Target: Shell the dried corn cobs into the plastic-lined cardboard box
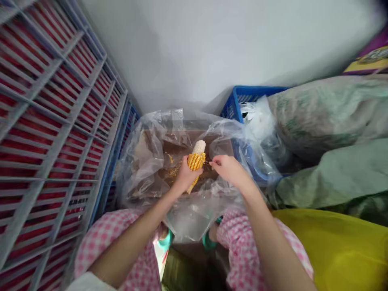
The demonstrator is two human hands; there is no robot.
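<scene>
My left hand (187, 176) is wrapped round a corn cob (195, 161), tilted with its upper end away from me. That upper end is stripped to the white core, while yellow kernels cover the rest. To the right, my right hand (223, 165) is closed in a pinch, with a thin dark tool (207, 163) reaching from its fingers toward the kernels. The tool's exact kind is too small to make out. Below both hands lies a box lined with a clear plastic bag (145, 161), with loose kernels (172, 171) at its bottom.
Stacked plastic crates (60, 101) with red contents rise at the left. A blue basket (238, 105) holding plastic bags stands on the right, beside large full sacks (330, 117) and a yellow sack (333, 246). A white wall (188, 52) closes off the far side.
</scene>
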